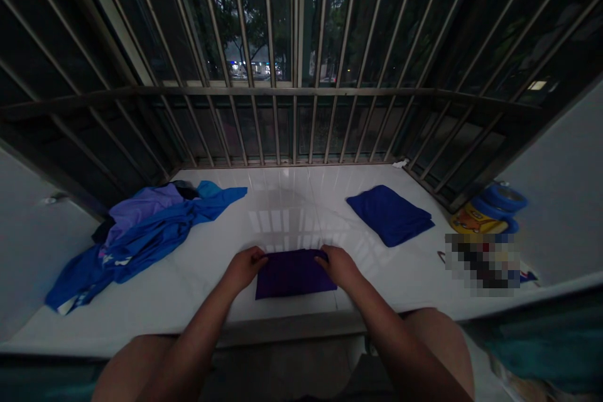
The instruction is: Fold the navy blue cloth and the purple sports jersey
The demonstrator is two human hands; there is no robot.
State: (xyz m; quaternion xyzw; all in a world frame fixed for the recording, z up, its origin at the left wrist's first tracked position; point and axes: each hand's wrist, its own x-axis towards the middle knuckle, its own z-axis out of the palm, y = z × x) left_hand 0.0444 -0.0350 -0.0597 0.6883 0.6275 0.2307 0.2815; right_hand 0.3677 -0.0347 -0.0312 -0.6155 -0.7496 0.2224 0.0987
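A small folded purple cloth (293, 273) lies on the white tiled sill (292, 207) near its front edge. My left hand (245, 266) grips the cloth's upper left corner, fingers curled over its edge. My right hand (340, 264) grips the upper right corner in the same way. Both forearms reach in from below, over my bare knees.
A folded dark blue cloth (391, 213) lies to the right on the sill. A heap of unfolded blue and purple clothes (136, 229) sprawls at the left. Blue tape rolls (502, 201) and a yellow packet (475, 221) sit at the right end. Window bars (292, 75) close the back.
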